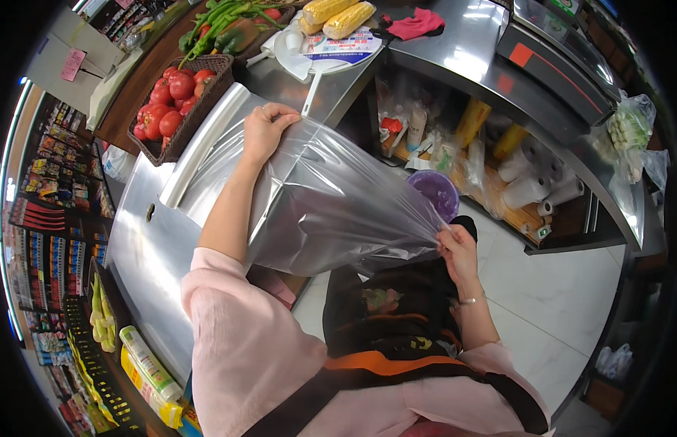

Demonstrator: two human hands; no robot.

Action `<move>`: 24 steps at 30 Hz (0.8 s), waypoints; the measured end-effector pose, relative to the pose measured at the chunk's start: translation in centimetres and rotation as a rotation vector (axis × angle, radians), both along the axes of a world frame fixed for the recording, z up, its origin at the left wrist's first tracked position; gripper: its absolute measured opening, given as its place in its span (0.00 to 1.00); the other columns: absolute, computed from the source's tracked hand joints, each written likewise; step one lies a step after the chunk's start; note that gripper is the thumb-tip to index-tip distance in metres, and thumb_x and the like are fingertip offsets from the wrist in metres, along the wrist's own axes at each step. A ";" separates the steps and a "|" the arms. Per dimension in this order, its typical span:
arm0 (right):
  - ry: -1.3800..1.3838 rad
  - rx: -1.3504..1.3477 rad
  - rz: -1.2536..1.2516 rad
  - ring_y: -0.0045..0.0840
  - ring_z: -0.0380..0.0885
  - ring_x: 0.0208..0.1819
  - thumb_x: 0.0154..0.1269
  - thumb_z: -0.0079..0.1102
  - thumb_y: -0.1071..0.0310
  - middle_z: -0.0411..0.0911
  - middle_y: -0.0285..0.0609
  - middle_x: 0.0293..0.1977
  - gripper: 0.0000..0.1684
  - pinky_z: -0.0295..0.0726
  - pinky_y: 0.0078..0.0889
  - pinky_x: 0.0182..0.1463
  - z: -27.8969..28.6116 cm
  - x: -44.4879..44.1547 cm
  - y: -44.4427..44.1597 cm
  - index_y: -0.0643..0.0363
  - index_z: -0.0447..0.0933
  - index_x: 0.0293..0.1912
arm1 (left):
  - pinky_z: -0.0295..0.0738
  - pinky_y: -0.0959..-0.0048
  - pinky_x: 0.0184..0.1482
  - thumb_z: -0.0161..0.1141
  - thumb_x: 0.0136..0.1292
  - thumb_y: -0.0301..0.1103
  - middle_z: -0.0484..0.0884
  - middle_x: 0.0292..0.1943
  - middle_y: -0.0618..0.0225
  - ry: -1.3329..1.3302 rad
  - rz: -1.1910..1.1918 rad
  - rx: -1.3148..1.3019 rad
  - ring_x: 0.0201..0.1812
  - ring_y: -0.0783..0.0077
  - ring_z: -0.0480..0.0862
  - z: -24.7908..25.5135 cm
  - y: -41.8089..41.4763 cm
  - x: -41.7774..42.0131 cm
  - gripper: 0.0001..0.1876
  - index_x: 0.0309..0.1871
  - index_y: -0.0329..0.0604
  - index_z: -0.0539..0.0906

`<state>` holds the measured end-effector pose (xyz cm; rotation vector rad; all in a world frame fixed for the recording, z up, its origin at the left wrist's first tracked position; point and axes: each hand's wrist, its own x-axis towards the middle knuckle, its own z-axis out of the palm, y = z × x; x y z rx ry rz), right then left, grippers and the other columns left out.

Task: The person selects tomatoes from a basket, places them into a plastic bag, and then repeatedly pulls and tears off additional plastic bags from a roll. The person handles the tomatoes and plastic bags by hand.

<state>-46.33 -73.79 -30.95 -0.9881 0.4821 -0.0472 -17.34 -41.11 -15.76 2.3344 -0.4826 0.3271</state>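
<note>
A wide roll of clear plastic film [207,143] lies on the steel counter [147,257]. From it a sheet of film [338,202] stretches to the right, over the counter's edge and in front of my body. The top edge of the sheet is pinched between the thumb and fingers of my left hand [268,125], close to the roll. Lower right, the gathered far end of the film is gripped by my right hand [457,248], which hangs over the floor near a purple bucket [434,191].
Tomatoes in a wicker basket [207,98] stand behind the roll. A hand fan [338,52], wrapped corn cobs [346,19] and a pink cloth item [416,24] are at the back. Several plastic rolls [527,188] fill the shelf at right. Packaged rolls [150,363] lie lower left.
</note>
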 end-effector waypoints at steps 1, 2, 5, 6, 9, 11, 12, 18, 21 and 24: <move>-0.005 -0.097 -0.016 0.16 0.76 0.32 0.69 0.61 0.73 0.81 0.36 0.35 0.04 0.76 0.18 0.36 1.6 -1.0 0.1 0.61 0.78 0.43 | 0.77 0.74 0.45 0.71 0.58 0.34 0.88 0.34 0.67 0.033 0.007 0.022 0.37 0.73 0.84 -0.1 -0.1 0.0 0.08 0.39 0.44 0.91; -0.089 -0.149 -0.016 0.15 0.77 0.30 0.68 0.63 0.73 0.82 0.37 0.33 0.04 0.76 0.18 0.35 3.0 -1.8 0.2 0.61 0.78 0.41 | 0.76 0.75 0.44 0.71 0.59 0.34 0.88 0.33 0.68 0.019 -0.011 0.005 0.36 0.74 0.83 -0.9 0.4 0.6 0.07 0.38 0.44 0.90; -0.092 -0.230 -0.030 0.14 0.76 0.30 0.67 0.64 0.73 0.82 0.37 0.31 0.04 0.75 0.18 0.34 6.1 -3.4 1.1 0.61 0.78 0.40 | 0.77 0.71 0.39 0.71 0.57 0.35 0.88 0.32 0.65 -0.023 -0.037 -0.031 0.31 0.65 0.84 -2.0 1.1 1.3 0.08 0.37 0.45 0.90; -0.059 -0.219 -0.050 0.13 0.76 0.29 0.67 0.65 0.72 0.81 0.36 0.30 0.04 0.74 0.18 0.32 6.5 -3.7 1.3 0.60 0.78 0.38 | 0.76 0.73 0.40 0.70 0.58 0.36 0.88 0.33 0.66 -0.060 -0.047 -0.016 0.31 0.68 0.83 -2.0 1.4 1.4 0.08 0.38 0.44 0.90; -0.052 -0.155 -0.165 0.13 0.75 0.28 0.68 0.65 0.71 0.81 0.36 0.30 0.05 0.73 0.16 0.31 4.0 -5.4 0.0 0.59 0.77 0.37 | 0.76 0.74 0.41 0.70 0.60 0.36 0.88 0.33 0.66 0.101 0.079 -0.159 0.33 0.72 0.84 -1.8 2.5 2.0 0.08 0.38 0.43 0.90; 0.059 -0.054 -0.144 0.13 0.74 0.28 0.68 0.64 0.72 0.81 0.37 0.31 0.05 0.72 0.14 0.31 3.0 -7.0 -0.8 0.59 0.76 0.37 | 0.76 0.75 0.43 0.68 0.62 0.37 0.89 0.35 0.66 0.109 0.105 -0.077 0.36 0.75 0.85 -0.6 1.4 1.4 0.09 0.40 0.42 0.90; 0.089 -0.032 -0.149 0.13 0.74 0.28 0.68 0.63 0.72 0.81 0.37 0.31 0.04 0.72 0.14 0.31 2.5 -8.0 -0.8 0.59 0.76 0.37 | 0.77 0.75 0.44 0.68 0.62 0.36 0.89 0.36 0.65 0.102 0.095 -0.065 0.37 0.74 0.86 -0.8 0.9 1.3 0.09 0.41 0.43 0.90; 0.129 0.048 -0.158 0.14 0.74 0.28 0.69 0.63 0.72 0.81 0.37 0.32 0.04 0.73 0.15 0.30 2.2 -10.5 -0.2 0.59 0.76 0.37 | 0.77 0.73 0.52 0.64 0.66 0.36 0.90 0.42 0.61 -0.023 -0.023 -0.050 0.45 0.69 0.87 -2.1 1.8 1.5 0.11 0.45 0.40 0.89; 0.095 0.112 -0.206 0.13 0.74 0.28 0.68 0.63 0.72 0.81 0.36 0.33 0.04 0.72 0.14 0.29 1.6 -11.6 -0.3 0.59 0.76 0.37 | 0.76 0.77 0.52 0.64 0.67 0.33 0.90 0.43 0.64 0.024 -0.057 -0.054 0.45 0.74 0.86 -2.2 2.0 2.1 0.10 0.47 0.39 0.89; 0.101 0.127 -0.345 0.12 0.75 0.29 0.69 0.63 0.69 0.81 0.35 0.35 0.05 0.73 0.13 0.28 -1.1 -14.6 -2.1 0.58 0.76 0.37 | 0.76 0.79 0.52 0.64 0.68 0.32 0.89 0.44 0.65 0.109 -0.083 -0.132 0.46 0.78 0.85 -2.7 1.6 2.5 0.11 0.49 0.38 0.88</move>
